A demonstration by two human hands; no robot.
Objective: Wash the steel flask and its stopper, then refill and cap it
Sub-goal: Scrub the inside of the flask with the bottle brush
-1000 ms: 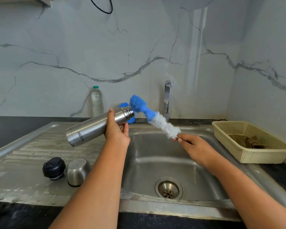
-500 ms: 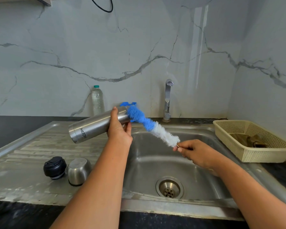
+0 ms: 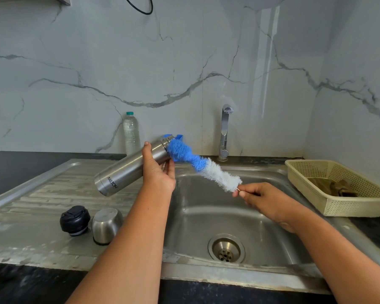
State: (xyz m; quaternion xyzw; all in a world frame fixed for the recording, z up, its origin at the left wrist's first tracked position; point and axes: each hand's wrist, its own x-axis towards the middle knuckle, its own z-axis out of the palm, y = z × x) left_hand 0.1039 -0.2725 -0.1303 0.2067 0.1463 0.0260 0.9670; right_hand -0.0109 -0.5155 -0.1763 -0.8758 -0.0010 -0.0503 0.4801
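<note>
- Left hand (image 3: 157, 172) is gripping the flask (image 3: 130, 170) near its neck, tilted, mouth toward the tap; since a second ago it has been bringing the mouth onto the brush (image 3: 203, 165).
- Blue tip is now entering the mouth, so inside scrubbing is likely starting.
- Right hand (image 3: 262, 199) is pinching the brush's wire handle, pushing leftward.
- Below-left of the left hand, stopper (image 3: 75, 220) and cup (image 3: 106, 224) are waiting on the wet drainboard (image 3: 42, 194).
- Sink (image 3: 206, 218) is lying beneath both hands; basket (image 3: 338, 187) right of them, marble wall behind.

arms: two, bare to frame edge | left hand (image 3: 158, 172): bare | right hand (image 3: 266, 200): bare
</note>
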